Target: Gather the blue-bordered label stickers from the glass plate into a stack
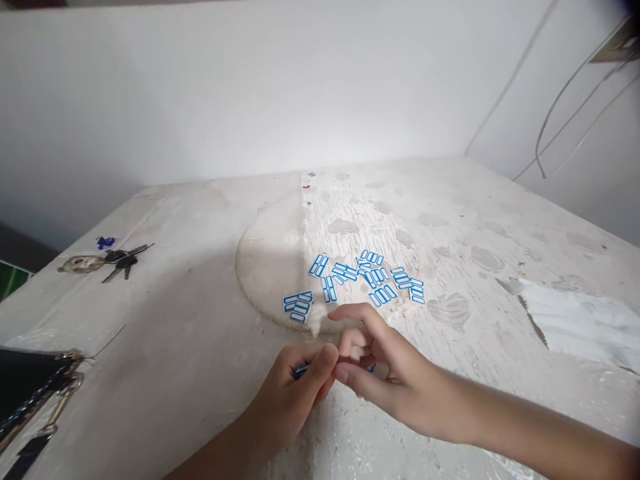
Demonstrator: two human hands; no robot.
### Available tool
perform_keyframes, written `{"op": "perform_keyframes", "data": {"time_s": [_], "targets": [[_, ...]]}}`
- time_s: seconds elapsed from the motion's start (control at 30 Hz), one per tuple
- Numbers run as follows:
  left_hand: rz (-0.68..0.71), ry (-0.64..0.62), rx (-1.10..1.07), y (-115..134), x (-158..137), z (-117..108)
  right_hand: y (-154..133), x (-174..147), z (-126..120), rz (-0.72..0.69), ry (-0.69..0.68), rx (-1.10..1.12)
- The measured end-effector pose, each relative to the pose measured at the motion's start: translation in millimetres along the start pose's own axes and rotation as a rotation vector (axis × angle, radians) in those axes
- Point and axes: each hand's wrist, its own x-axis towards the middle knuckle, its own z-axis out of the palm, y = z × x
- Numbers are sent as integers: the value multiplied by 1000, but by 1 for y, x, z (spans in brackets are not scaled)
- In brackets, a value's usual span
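My left hand is closed, thumb pressed over bent fingers. A small blue piece peeks out from its grip, mostly hidden. Touching it at the fingertips is my right hand, with thumb and lower fingers drawn in and the index finger raised and curved. Anything in its pinch is too hidden to make out. A bit of blue shows beneath the right hand. Just beyond both hands lie several small white cards with blue outlines, some overlapping. Two of them sit apart, nearer the left hand.
On the left of the table lie keys with a fob and a dark pouch with a metal clasp. A white cloth or paper is at the right. Tiny scraps lie near the white wall; cables hang at right.
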Motion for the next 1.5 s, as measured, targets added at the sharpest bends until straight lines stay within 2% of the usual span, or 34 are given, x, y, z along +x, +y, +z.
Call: {"op": "perform_keyframes", "data": {"time_s": [0.13,0.23,0.4,0.67,0.77,0.97,1.07,1.2,1.3,1.4,1.5], "targets": [[32,-8,2,-1,1,1,0,0,0,-31,-49,-61],[46,-67,-52,-4,2,1,-2,-1,1,-50,-31,-115],[64,-87,-124,-6,5,0,1,-1,5,-117,33,-83],[72,-80,-166,-5,6,3,11,0,21,-207,211,-28],[84,-63,-191,-2,7,3,9,0,20,-245,160,-60],[16,44,-177,-7,8,-1,-6,1,5,-106,-120,-60],[3,95,-218,-9,6,-1,-11,0,4,-98,-175,-193],[4,32,-439,-5,7,1,-2,-3,11,-138,-262,-347],[-21,-25,-548,-2,9,0,8,-3,13,-195,-258,-397],[-47,-100,-586,-1,13,-4,6,-2,9,-349,-235,-535],[-55,-216,-590,-2,17,-9,-10,-8,12,-499,-210,-748]]}}
